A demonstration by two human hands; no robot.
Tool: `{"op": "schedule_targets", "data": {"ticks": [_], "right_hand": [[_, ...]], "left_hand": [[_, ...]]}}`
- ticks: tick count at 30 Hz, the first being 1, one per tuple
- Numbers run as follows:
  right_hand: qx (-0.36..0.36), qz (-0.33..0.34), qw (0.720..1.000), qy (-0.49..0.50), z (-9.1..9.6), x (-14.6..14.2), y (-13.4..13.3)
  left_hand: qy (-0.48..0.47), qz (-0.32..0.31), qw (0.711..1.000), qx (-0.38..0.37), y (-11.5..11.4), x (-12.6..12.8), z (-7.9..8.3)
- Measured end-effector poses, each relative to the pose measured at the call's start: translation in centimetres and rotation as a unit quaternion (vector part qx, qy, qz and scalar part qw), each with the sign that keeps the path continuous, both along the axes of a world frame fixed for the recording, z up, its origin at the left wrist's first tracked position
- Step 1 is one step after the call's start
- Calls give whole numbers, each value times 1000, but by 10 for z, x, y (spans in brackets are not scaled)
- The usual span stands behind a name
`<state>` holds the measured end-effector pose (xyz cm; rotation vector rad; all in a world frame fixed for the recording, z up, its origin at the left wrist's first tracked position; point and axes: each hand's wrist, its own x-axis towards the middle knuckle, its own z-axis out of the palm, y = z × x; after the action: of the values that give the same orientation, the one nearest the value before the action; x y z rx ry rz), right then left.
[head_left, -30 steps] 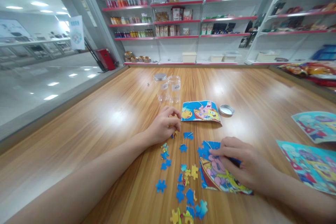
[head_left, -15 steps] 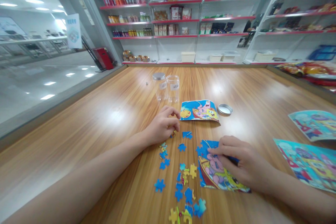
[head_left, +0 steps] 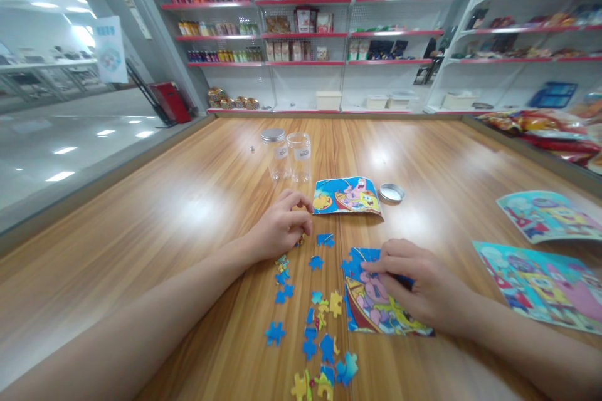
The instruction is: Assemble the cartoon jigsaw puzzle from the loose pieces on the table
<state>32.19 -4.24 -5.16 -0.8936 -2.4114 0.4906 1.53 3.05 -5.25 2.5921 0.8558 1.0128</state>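
My right hand (head_left: 414,272) lies on the partly assembled jigsaw puzzle (head_left: 364,301), which shows cartoon figures in a boat. Its index fingertip touches the blue upper part, and the palm hides the puzzle's right side. My left hand (head_left: 282,222) hovers, fingers loosely curled and a gap between thumb and fingers, left of a printed reference picture (head_left: 348,195). Under that hand a small puzzle piece (head_left: 300,240) is partly hidden. Between the hands lie a blue piece with a line (head_left: 325,239) and a plain blue piece (head_left: 315,262). Several blue and yellow loose pieces (head_left: 309,349) spread nearer me.
Two clear jars stand further back, one lidded jar (head_left: 277,156) and one open jar (head_left: 300,160). A loose metal lid (head_left: 392,192) lies right of the reference picture. Two more cartoon pictures (head_left: 540,285) rest at the right. Stocked shelves (head_left: 305,62) rise beyond the wooden table (head_left: 188,200).
The whole view has shifted, so everything sits slightly further left. Both hands keep nearly the same places over the table and the puzzle.
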Motion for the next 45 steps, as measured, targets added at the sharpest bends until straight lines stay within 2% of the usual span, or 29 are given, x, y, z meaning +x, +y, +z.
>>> {"op": "schedule_targets", "data": {"ticks": [5, 8, 10, 13, 16, 19, 23, 28, 35, 42, 45], "right_hand": [[2, -5, 1000, -5, 1, 0, 0], [1, -4, 1000, -4, 1, 0, 0], [1, -4, 1000, -2, 1, 0, 0], [2, -3, 1000, 0, 0, 0, 1], [4, -2, 1000, 2, 0, 0, 0], [7, -3, 1000, 1, 0, 1, 0], [6, -6, 1000, -7, -1, 1, 0], [11, -4, 1000, -6, 0, 0, 0], [20, -3, 1000, 3, 2, -1, 0], [21, -4, 1000, -1, 2, 0, -1], [28, -5, 1000, 4, 2, 0, 0]], "left_hand": [[-4, -3, 1000, -3, 1, -1, -3], [-4, -18, 1000, -11, -2, 0, 2], [10, -41, 999, -32, -7, 1, 14], [66, -92, 990, -85, -20, 5, 39], [201, -153, 957, -145, -37, 12, 63], [302, -173, 926, -146, -52, 21, 75], [387, -134, 899, -156, -62, 27, 73], [427, -104, 876, -199, -60, 26, 69], [411, -116, 882, -200, -61, 27, 80], [413, -92, 881, -211, -59, 25, 73], [419, -85, 876, -223, -58, 25, 76]]}}
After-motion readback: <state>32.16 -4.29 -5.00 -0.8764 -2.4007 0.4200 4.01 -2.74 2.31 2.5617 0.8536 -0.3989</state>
